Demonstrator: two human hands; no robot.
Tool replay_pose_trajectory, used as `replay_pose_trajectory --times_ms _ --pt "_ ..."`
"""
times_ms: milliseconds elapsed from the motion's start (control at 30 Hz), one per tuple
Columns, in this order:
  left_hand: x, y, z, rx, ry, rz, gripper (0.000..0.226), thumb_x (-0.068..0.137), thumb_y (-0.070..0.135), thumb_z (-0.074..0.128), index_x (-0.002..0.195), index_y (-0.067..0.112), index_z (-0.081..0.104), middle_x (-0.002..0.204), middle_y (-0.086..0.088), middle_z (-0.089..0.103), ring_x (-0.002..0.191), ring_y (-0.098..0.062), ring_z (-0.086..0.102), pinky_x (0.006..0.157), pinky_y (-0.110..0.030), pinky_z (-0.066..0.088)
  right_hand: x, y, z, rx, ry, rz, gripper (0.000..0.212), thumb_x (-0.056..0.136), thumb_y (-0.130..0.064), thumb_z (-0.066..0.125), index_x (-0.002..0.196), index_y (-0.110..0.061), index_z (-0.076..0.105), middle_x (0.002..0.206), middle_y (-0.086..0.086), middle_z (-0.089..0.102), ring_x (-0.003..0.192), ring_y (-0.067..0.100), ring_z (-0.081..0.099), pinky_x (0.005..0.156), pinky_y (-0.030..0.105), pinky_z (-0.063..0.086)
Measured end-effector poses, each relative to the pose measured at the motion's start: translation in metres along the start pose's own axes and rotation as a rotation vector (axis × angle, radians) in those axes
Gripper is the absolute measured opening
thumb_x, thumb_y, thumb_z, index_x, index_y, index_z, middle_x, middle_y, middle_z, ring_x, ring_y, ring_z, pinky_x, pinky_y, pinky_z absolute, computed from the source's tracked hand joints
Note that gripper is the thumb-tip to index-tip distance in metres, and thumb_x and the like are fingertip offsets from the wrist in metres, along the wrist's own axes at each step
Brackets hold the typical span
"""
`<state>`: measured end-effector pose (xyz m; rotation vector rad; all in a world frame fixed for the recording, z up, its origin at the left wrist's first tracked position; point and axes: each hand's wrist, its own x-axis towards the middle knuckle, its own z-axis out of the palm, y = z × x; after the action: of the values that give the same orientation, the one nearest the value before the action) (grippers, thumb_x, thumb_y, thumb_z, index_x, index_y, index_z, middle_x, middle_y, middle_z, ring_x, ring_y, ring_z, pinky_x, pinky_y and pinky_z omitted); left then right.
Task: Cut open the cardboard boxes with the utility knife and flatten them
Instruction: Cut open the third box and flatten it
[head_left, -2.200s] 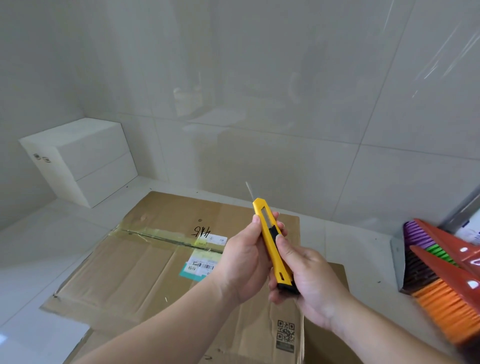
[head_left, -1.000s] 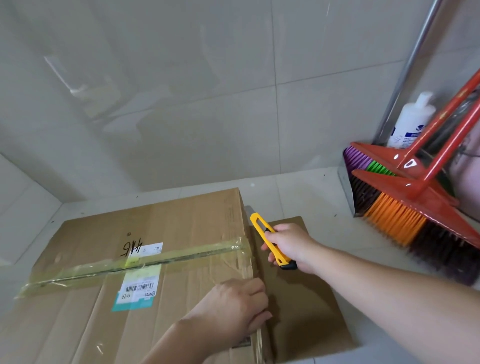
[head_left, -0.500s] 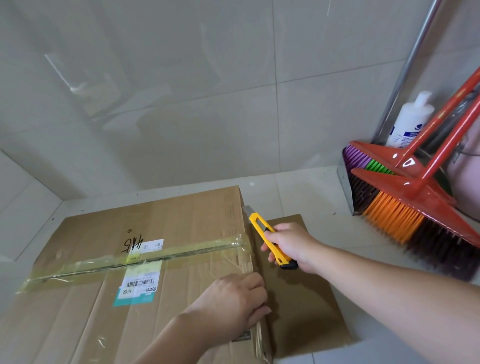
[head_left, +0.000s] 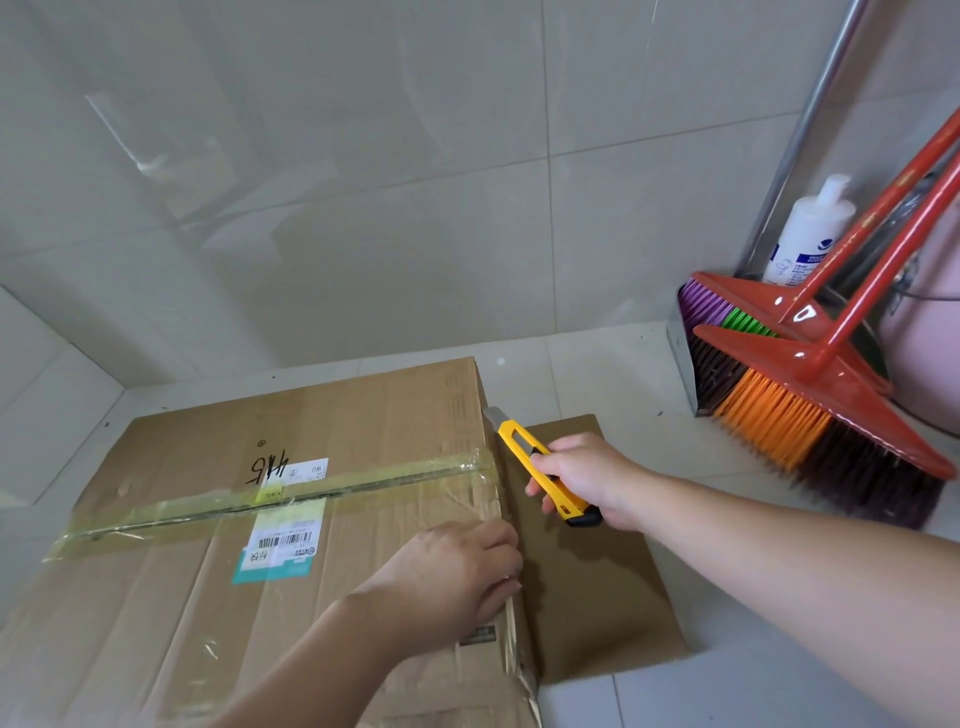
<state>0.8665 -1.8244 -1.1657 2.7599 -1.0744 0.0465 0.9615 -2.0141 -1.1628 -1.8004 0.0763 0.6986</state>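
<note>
My left hand (head_left: 457, 577) presses flat, fingers relaxed, on the taped cardboard box (head_left: 218, 519) near its right edge. Just beyond, my right hand (head_left: 589, 480) grips the yellow utility knife (head_left: 540, 470), its long axis angled away-left, blade touching the box's far right edge.

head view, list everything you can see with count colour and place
cardboard box: 1, brown, taped, on floor at left
shipping label: 1, white and teal, on box top
flat cardboard: 1, brown, on floor right of box
utility knife: 1, yellow and black, at box's right edge
brooms: 2, red, in right corner
bottle: 1, white, behind brooms
left hand: 1, rests on box's right edge
right hand: 1, grips knife
</note>
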Motion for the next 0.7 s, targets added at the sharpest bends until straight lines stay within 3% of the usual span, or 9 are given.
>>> replay_pose_trajectory --times_ms 133,700 --pt "-0.002 0.0 -0.001 -0.008 -0.021 -0.008 0.019 0.092 0.032 0.044 0.093 0.027 0.062 0.1 0.011 0.058 0.068 -0.011 0.057 0.058 -0.025 0.051 -0.004 0.002 0.0 -0.022 -0.004 0.005 0.019 0.096 -0.02 0.051 0.102 -0.007 0.064 0.083 0.006 0.073 0.062 0.019 0.064 0.065 0.03 0.051" --pt "-0.003 0.002 -0.008 -0.005 -0.091 -0.046 0.029 0.088 0.031 0.04 0.1 0.027 0.066 0.106 0.011 0.061 0.076 -0.012 0.061 0.063 -0.023 0.052 -0.022 0.008 -0.001 -0.068 -0.027 0.035 0.021 0.096 -0.021 0.052 0.098 -0.004 0.065 0.081 0.006 0.071 0.06 0.02 0.064 0.061 0.028 0.051"
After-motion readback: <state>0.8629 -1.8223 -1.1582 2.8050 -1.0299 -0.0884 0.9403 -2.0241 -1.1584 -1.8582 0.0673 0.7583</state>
